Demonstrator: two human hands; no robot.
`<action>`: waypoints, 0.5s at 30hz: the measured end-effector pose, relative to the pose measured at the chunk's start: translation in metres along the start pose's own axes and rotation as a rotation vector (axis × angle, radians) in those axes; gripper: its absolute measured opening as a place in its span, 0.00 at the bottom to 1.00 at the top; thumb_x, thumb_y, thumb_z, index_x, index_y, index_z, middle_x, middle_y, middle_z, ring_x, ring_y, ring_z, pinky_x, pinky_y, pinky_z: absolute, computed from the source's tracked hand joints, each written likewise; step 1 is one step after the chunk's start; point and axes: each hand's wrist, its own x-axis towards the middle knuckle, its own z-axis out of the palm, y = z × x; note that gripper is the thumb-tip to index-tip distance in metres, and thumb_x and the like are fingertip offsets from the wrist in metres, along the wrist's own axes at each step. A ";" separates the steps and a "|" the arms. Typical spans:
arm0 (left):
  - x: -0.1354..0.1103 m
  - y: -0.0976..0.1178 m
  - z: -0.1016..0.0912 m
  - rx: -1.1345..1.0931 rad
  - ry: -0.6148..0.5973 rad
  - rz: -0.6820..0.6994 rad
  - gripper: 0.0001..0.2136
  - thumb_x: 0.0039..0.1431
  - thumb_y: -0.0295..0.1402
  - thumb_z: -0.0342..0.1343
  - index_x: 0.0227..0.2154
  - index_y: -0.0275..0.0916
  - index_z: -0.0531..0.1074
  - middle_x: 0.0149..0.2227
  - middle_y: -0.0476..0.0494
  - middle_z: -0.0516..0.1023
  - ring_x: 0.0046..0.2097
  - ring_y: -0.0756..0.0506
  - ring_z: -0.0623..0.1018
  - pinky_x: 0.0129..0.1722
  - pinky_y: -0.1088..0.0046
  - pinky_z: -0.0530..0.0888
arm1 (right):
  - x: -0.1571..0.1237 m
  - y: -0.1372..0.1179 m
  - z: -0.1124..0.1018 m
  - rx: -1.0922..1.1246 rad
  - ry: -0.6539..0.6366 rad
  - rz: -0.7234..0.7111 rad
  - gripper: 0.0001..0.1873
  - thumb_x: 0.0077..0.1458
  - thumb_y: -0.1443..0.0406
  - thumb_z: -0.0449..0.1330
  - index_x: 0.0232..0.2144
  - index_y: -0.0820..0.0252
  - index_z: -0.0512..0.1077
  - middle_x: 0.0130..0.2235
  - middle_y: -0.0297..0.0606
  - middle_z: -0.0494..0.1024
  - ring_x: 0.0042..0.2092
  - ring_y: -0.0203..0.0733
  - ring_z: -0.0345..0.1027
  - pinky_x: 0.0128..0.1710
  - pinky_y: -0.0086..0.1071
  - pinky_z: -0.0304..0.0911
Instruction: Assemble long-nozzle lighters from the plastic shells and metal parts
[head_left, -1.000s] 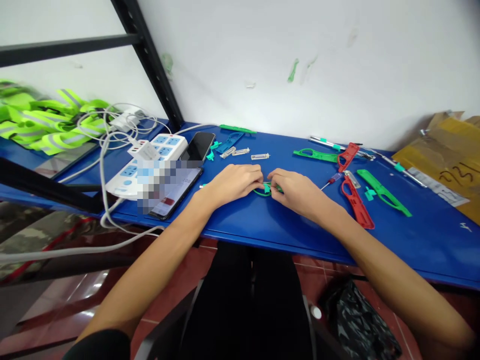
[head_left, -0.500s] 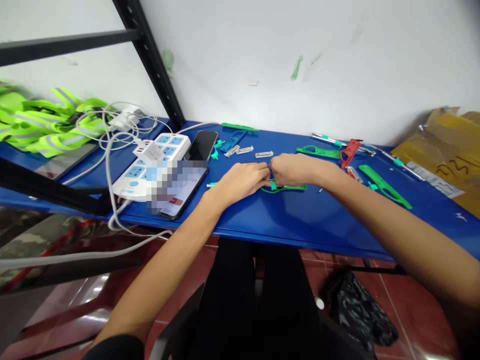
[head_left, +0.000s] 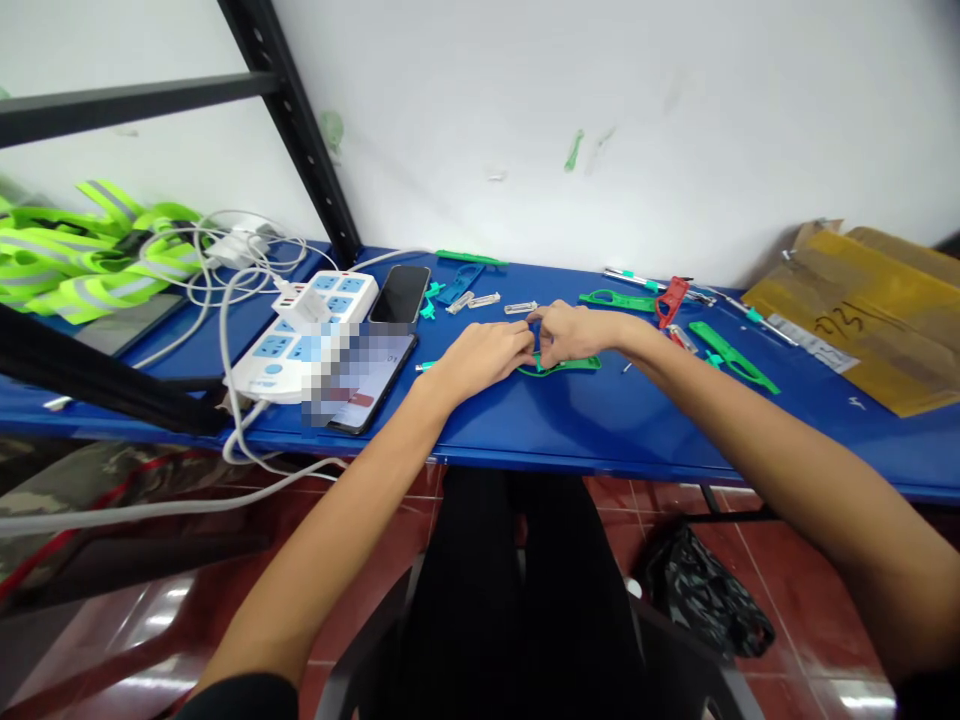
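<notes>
My left hand (head_left: 487, 355) is closed over the left end of a green plastic piece (head_left: 574, 365) with a long slot, low over the blue table. My right hand (head_left: 568, 332) almost touches it, its fingers bent and pressed together above the same piece. Whatever lies between the right fingertips is hidden. The end of a thin pale rod (head_left: 425, 366) shows left of my left hand. Several small clear plastic parts (head_left: 520, 308) lie just behind my hands, beside a blue slotted piece (head_left: 460, 284) and small teal clips (head_left: 430, 299).
To the right lie a green piece (head_left: 733, 356), a red piece (head_left: 671, 301), metal rods (head_left: 750, 312) and a taped cardboard box (head_left: 862, 315). On the left are two phones, one a black phone (head_left: 401, 295), a white power strip (head_left: 300, 340) with cables, and a black shelf post (head_left: 304, 130).
My right hand has turned slightly, so its bent thumb and fingers now show above the green piece. My left hand stays nearly in place. The camera view has shifted a little to the right.
</notes>
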 end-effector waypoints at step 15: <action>0.001 0.001 -0.003 -0.034 -0.019 -0.068 0.06 0.74 0.36 0.62 0.40 0.40 0.79 0.43 0.46 0.84 0.42 0.44 0.81 0.32 0.69 0.59 | -0.035 0.007 0.020 0.292 0.046 0.066 0.07 0.61 0.61 0.66 0.33 0.56 0.83 0.70 0.45 0.72 0.69 0.58 0.68 0.71 0.49 0.62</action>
